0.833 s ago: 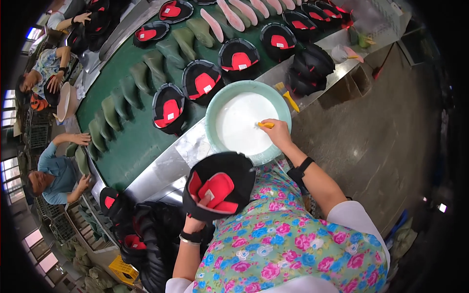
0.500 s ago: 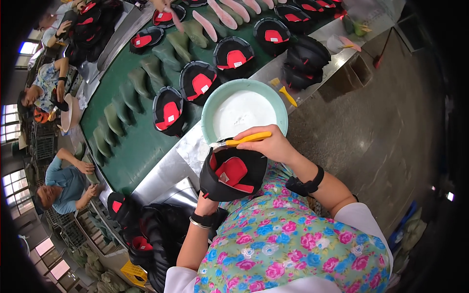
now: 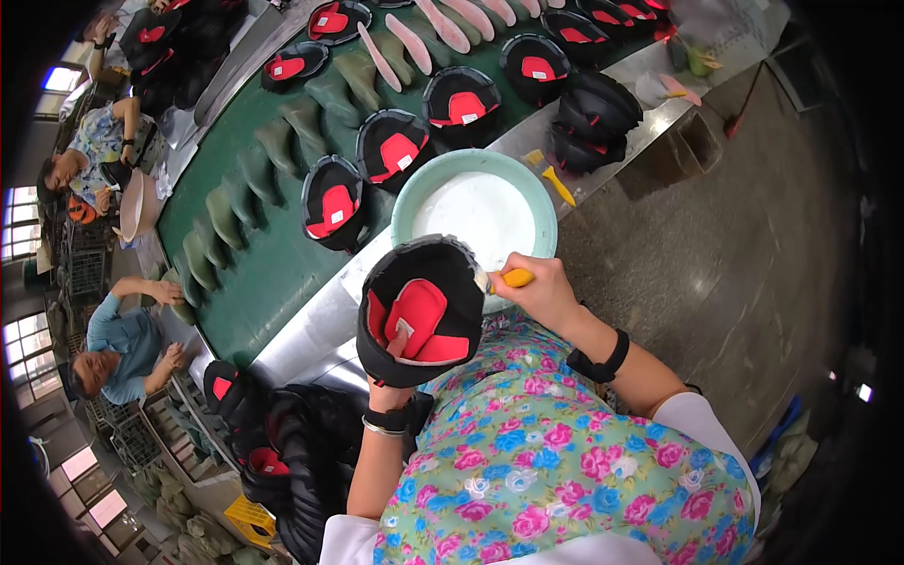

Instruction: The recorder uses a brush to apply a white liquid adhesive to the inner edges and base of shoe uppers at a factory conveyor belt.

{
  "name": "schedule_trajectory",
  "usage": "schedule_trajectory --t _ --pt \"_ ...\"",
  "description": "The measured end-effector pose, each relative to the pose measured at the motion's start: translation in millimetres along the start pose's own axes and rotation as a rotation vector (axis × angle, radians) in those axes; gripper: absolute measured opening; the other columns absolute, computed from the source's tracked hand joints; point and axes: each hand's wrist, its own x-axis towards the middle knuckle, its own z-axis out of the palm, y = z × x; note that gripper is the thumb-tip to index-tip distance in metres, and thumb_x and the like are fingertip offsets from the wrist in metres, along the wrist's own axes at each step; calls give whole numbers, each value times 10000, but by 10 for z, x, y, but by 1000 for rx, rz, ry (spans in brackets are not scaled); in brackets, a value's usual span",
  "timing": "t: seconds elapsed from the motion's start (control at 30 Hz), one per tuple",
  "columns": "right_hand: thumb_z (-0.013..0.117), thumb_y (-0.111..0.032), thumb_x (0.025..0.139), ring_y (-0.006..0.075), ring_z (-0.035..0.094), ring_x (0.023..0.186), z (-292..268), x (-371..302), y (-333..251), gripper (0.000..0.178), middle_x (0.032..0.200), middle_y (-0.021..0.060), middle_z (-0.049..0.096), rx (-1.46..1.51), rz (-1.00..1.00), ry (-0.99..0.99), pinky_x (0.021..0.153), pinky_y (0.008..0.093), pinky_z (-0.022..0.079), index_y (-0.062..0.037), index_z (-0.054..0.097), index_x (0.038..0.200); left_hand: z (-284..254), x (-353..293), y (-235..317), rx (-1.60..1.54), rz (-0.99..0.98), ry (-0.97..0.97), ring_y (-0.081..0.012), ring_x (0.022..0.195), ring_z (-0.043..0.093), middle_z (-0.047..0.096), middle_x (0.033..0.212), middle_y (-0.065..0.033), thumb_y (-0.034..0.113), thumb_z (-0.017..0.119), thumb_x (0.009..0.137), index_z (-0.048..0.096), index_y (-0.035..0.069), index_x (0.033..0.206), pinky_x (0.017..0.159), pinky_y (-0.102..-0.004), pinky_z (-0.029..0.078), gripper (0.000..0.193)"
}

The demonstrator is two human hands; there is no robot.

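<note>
My left hand [image 3: 388,395] grips a black shoe upper [image 3: 386,278] from below, its thumb inside against the red lining. The upper's wide opening faces up, and pale white coating shows along its rim. In my right hand [image 3: 540,290] is a paintbrush [image 3: 516,278] with a yellow handle, fingers wrapped around it. Its whitish bristles touch or nearly touch the upper's right edge. Just beyond, a pale green basin [image 3: 403,209] holds white liquid [image 3: 485,209], partly covered by the upper.
Similar uppers [image 3: 334,202] stand in rows on the green conveyor belt [image 3: 259,297], beside green shoe lasts [image 3: 224,217] and pink insoles [image 3: 408,44]. A second brush [image 3: 560,186] lies right of the basin near stacked black uppers [image 3: 593,118]. More uppers [image 3: 268,461] are heaped at my left. Co-workers [image 3: 122,348] sit across the belt.
The upper has turned and tilted, so its opening and my left thumb now show. My right hand has moved right and slightly down, bringing the brush from the upper's far rim to its right edge.
</note>
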Motion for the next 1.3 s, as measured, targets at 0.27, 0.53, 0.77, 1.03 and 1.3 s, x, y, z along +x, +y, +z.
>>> schedule_trajectory --t 0.27,0.53,0.77,1.03,1.3 --pt "681 -159 857 64 564 498 -171 122 -574 223 650 72 640 615 439 -289 438 189 439 -13 582 721 -400 -35 27 111 59 136 -167 1070 567 572 1180 -54 51 556 915 459 48 1305 914 -319 467 402" --pt "695 -126 827 68 566 534 -75 186 -637 164 671 47 638 572 257 -363 493 202 446 -12 611 745 -523 -141 119 -64 216 86 -155 1032 567 593 1105 -41 47 546 902 553 44 1138 912 -334 455 236" --pt "701 -84 799 35 499 575 63 507 -488 130 640 -2 589 237 -160 -229 521 209 394 -1 615 749 -563 -244 215 -106 157 115 -166 1064 565 588 1139 -54 62 547 899 537 49 1169 941 -333 447 270" --pt "700 -25 802 68 593 676 135 900 -946 90 765 38 656 284 -212 -295 607 204 459 21 669 873 -982 -309 276 -215 112 67 -235 1057 595 613 1138 -100 117 528 859 535 21 1190 916 -351 481 345" --pt "732 -59 788 148 662 797 714 875 -1993 219 919 74 706 480 -540 -1120 713 248 503 -43 704 1005 -1440 56 261 162 84 -387 -229 927 644 648 1001 -126 7 699 677 535 -51 1199 819 -288 539 549"
